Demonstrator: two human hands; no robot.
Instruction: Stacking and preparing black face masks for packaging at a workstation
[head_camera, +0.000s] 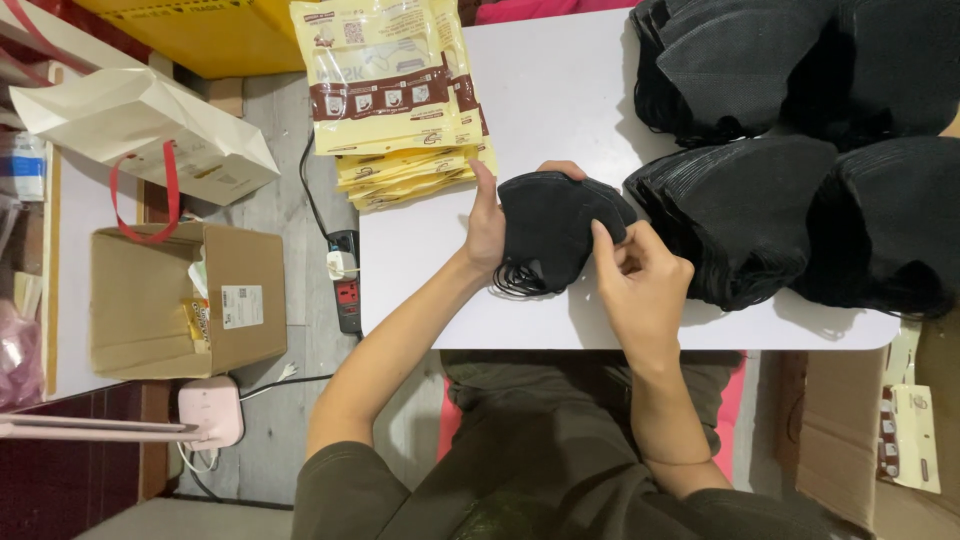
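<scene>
The right hand (640, 285) pinches the near edge of a small stack of black masks (555, 230), thumb on top. The left hand (492, 222) clamps the far side, seemingly to square the stack. It sits over the white table (560, 90), fold tips toward the pouches (400, 100), ear loops dangling toward the lap.

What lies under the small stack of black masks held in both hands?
Under the black masks shows bare white table, with ear loops hanging down. Anything directly beneath is covered.

White table (560, 90): yellow packet stack (400, 100), black mask piles (790, 140).
</scene>
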